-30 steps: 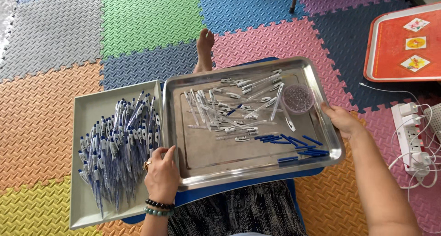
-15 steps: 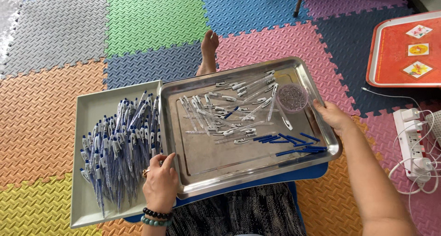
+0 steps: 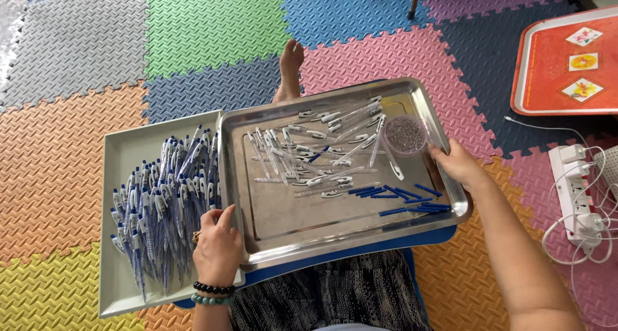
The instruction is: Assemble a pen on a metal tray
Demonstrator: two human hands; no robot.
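Note:
A shiny steel tray (image 3: 290, 221) rests on a blue board on my lap. My left hand (image 3: 217, 244) grips its near left edge, and my right hand (image 3: 458, 165) grips its right rim. Inside lie several clear pen barrels (image 3: 309, 154), loose blue pen pieces (image 3: 405, 199) and a small clear cup (image 3: 405, 135) of tiny springs. To the left, a white tray (image 3: 122, 157) holds a heap of assembled blue-and-white pens (image 3: 161, 202).
My bare foot (image 3: 290, 67) stretches out on coloured foam floor mats beyond the steel tray. A red tray (image 3: 547, 73) with three picture cards lies at the upper right. A white power strip (image 3: 573, 189) with cables sits at the right.
The steel tray has shifted slightly left with both hands on it, and now sits against the white tray. My right hand has slid along the right rim.

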